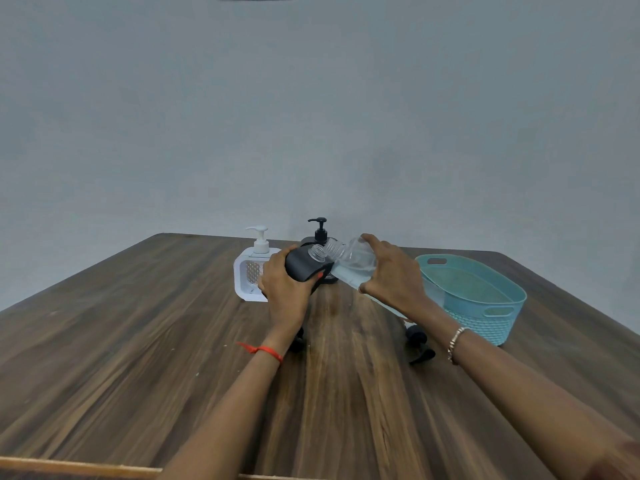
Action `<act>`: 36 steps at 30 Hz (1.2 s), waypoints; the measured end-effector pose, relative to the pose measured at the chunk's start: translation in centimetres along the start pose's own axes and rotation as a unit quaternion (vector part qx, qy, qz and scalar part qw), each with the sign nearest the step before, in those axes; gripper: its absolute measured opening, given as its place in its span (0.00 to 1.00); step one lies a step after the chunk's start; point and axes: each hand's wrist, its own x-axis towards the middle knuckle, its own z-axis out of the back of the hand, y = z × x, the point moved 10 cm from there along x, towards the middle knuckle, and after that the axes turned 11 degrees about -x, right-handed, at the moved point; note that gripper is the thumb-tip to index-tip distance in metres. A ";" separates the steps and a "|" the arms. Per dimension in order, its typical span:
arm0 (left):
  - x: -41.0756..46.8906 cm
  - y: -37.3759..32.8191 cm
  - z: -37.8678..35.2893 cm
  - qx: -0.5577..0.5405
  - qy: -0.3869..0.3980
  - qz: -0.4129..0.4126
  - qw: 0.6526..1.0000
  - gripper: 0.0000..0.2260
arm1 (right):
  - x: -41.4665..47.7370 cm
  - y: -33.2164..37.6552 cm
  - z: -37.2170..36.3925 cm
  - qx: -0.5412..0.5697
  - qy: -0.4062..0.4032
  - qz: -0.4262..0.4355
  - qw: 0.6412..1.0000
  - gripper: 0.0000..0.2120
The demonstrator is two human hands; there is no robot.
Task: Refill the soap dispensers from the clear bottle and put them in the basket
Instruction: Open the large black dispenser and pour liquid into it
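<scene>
My left hand (284,285) grips a black soap dispenser body (303,265), tilted, its clear threaded neck open at the top. My right hand (391,271) holds the clear bottle (353,263) tipped to the left, its open mouth right beside the dispenser's neck. Liquid fills the lower part of the bottle. A white dispenser (254,268) with its pump on stands behind my left hand. Behind both hands stands another black dispenser (320,233) with its pump on. The teal basket (485,306) sits at the right, with nothing in it.
A black pump head (419,344) lies on the wooden table (138,341) under my right wrist. Another small dark part (298,341) lies half hidden under my left wrist. A grey wall rises just behind the table's far edge.
</scene>
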 end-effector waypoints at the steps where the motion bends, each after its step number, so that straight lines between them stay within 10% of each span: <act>1: 0.0 0.1 0.0 0.002 0.000 0.003 1.000 0.25 | 0.0 0.0 0.1 -0.002 0.001 0.002 1.000 0.31; 36: -1.8 0.9 -0.1 -0.036 -0.032 0.062 0.997 0.25 | 0.9 0.3 1.5 -0.069 0.068 0.027 0.995 0.36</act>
